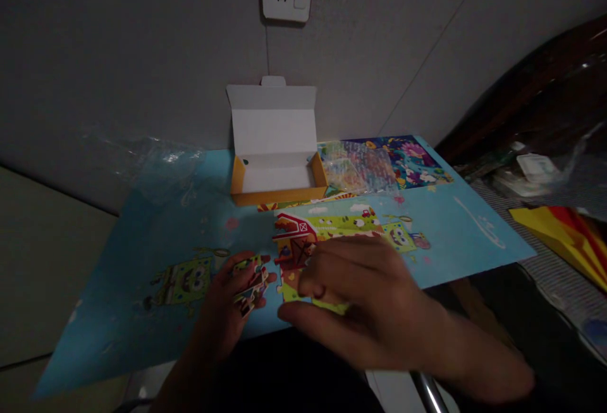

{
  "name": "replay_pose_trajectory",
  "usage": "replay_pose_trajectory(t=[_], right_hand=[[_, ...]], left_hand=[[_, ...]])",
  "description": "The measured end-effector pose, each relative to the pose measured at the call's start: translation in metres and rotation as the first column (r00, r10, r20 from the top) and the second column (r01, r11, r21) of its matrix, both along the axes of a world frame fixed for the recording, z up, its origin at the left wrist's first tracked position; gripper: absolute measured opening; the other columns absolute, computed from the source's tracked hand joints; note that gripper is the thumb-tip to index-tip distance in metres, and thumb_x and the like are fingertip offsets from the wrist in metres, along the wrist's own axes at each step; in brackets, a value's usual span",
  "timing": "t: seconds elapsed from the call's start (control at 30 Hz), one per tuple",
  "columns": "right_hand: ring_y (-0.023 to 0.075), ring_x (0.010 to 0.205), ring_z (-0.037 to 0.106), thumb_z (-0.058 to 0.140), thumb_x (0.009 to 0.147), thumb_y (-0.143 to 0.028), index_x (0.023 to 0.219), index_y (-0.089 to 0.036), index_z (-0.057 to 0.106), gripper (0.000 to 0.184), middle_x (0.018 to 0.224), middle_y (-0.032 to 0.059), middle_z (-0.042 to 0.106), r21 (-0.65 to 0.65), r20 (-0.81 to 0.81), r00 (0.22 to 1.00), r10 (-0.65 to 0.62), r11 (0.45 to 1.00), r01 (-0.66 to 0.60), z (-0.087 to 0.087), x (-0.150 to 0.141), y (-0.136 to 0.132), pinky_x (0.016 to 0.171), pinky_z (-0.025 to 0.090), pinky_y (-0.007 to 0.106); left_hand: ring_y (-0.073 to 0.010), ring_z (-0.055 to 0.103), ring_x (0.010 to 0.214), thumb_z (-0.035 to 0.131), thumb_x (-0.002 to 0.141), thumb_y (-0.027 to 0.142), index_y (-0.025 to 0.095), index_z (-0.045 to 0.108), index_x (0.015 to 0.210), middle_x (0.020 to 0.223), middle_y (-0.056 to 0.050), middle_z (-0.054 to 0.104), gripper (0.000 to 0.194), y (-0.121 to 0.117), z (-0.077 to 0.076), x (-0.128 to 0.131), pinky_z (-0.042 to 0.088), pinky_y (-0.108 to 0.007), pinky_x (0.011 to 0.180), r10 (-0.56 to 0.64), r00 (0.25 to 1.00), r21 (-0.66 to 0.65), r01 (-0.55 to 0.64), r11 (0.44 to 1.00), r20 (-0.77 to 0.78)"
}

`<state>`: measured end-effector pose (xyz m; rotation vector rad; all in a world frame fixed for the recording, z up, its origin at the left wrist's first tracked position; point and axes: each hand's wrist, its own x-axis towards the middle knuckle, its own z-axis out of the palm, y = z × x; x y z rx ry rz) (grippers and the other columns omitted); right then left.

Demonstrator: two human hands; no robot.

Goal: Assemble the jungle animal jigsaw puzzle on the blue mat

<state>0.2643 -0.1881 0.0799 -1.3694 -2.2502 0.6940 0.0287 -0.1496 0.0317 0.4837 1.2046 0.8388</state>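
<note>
A partly joined jigsaw puzzle (332, 226) with a red barn and green field lies on a blue cartoon mat (455, 223). My right hand (360, 299) lies over the puzzle's lower part, fingers curled and pressed on the pieces beneath. My left hand (227, 312), just left of the puzzle, is closed around a small stack of loose puzzle pieces (251, 286).
An open yellow and white cardboard box (277, 166) stands at the mat's far edge by the wall. A clear plastic bag (360, 166) lies over a colourful sheet to its right. Crumpled plastic (156, 166) is at the back left. Yellow-red paper (569, 229) sits at right.
</note>
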Motion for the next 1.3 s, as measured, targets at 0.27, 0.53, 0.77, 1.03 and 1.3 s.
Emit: replay_pose_trajectory(t=[0.27,0.53,0.77,1.03,1.3], right_hand=[[0.0366,0.129,0.055,0.078,0.081,-0.053,0.126,-0.008,0.061,0.066,0.135,0.0247,0.059,-0.101,0.342,0.924,0.174,0.984,-0.148,-0.047,-0.023,0.033,0.103,0.050,0.052],[0.0200,0.082,0.067,0.050,0.096,-0.019,0.108,-0.009,0.069,0.024,0.096,0.0127,0.070,0.113,0.297,0.895,0.333,0.919,-0.379,-0.073,-0.021,0.025,0.075,0.057,0.035],[0.0285,0.118,0.061,0.076,0.083,-0.044,0.136,-0.016,0.058,0.063,0.131,0.0145,0.061,-0.015,0.190,0.923,0.336,0.941,-0.339,-0.057,-0.011,0.036,0.097,0.054,0.042],[0.0199,0.089,0.067,0.059,0.092,-0.028,0.117,-0.014,0.068,0.030,0.103,0.0100,0.069,0.268,0.287,0.868,0.405,0.836,-0.478,-0.076,-0.011,0.034,0.076,0.059,0.033],[0.0187,0.087,0.069,0.052,0.099,-0.015,0.114,-0.007,0.067,0.023,0.093,0.0108,0.075,0.688,0.050,0.955,0.291,0.683,-0.245,-0.066,0.000,0.032,0.080,0.061,0.032]], left_hand=[[-0.0325,0.073,0.107,0.089,0.066,0.023,0.024,0.062,0.117,0.128,-0.010,0.071,0.058,0.002,-0.004,-0.001,0.063,-0.042,0.080,0.136,0.983,0.059,-0.144,0.988,0.123],[-0.0343,0.072,0.110,0.088,0.067,0.025,0.021,0.065,0.114,0.129,-0.013,0.071,0.053,0.003,-0.014,-0.008,0.062,-0.048,0.087,0.104,0.981,0.039,-0.111,0.993,0.166],[-0.0346,0.073,0.105,0.089,0.066,0.026,0.019,0.066,0.111,0.127,-0.014,0.071,0.051,0.003,-0.015,-0.008,0.063,-0.045,0.080,0.091,0.988,0.036,-0.096,0.995,0.127],[-0.0336,0.073,0.103,0.090,0.066,0.026,0.018,0.069,0.108,0.134,-0.016,0.068,0.047,0.006,-0.024,-0.010,0.064,-0.041,0.076,0.043,0.984,0.093,-0.060,0.994,0.172],[-0.0318,0.075,0.094,0.091,0.064,0.029,0.019,0.068,0.105,0.122,-0.014,0.073,0.048,0.003,-0.015,-0.005,0.064,-0.042,0.068,0.075,0.993,0.080,-0.083,0.993,0.090]])
